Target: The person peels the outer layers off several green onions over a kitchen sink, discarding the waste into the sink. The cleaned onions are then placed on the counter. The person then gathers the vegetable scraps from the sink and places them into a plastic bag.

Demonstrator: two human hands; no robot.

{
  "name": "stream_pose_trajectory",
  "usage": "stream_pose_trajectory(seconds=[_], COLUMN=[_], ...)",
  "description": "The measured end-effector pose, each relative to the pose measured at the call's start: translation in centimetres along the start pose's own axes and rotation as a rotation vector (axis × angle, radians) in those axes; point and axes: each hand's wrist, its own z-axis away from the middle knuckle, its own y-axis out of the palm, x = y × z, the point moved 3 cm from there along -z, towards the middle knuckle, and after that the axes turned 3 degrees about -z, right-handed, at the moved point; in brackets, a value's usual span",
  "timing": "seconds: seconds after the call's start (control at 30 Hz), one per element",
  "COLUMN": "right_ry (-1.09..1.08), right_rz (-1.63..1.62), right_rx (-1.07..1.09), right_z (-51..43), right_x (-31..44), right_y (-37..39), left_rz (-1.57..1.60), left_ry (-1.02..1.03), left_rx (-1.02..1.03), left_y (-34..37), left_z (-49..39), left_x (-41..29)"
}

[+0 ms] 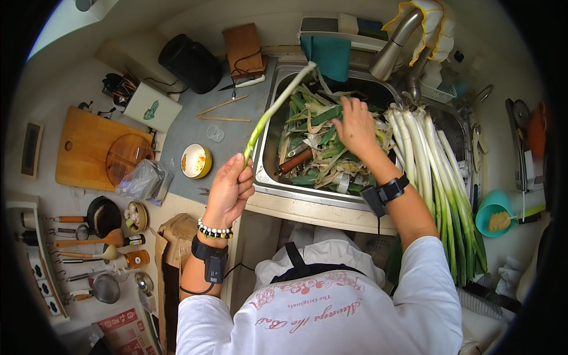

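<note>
My left hand (230, 188) is closed around the green end of a long green onion (275, 108), whose white root end points up past the sink's left rim. Over the heap of leaf trimmings (326, 117) in the sink basin, my right hand (356, 126) is spread, its fingertips on or just above the scraps; whether it grips any is unclear. A brown-handled tool (296, 161) lies among the trimmings. To the right of my right hand rests a large bundle of green onions (430, 164), roots towards the faucet.
A yellow bowl (196, 161), chopsticks (224, 119) and a white-handled knife (248, 82) are on the grey counter to the left. The faucet (395, 44) stands behind the sink (310, 195). A teal cup (495, 213) is at the right, a cardboard box (175, 235) at the lower left.
</note>
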Motion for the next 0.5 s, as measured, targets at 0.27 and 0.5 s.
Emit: stream_pose_trajectory(seconds=[0.27, 0.5], right_ry=[-0.348, -0.503], right_rz=[-0.351, -0.449], right_rx=[-0.053, 0.089], right_z=[-1.5, 0.2], right_x=[6.9, 11.0], right_y=[-2.6, -1.4], left_rz=[0.278, -0.584], left_ry=[-0.081, 0.391], left_rx=[0.37, 0.073], left_y=[-2.3, -0.9], left_z=[3.0, -4.0], left_x=[-2.4, 1.6])
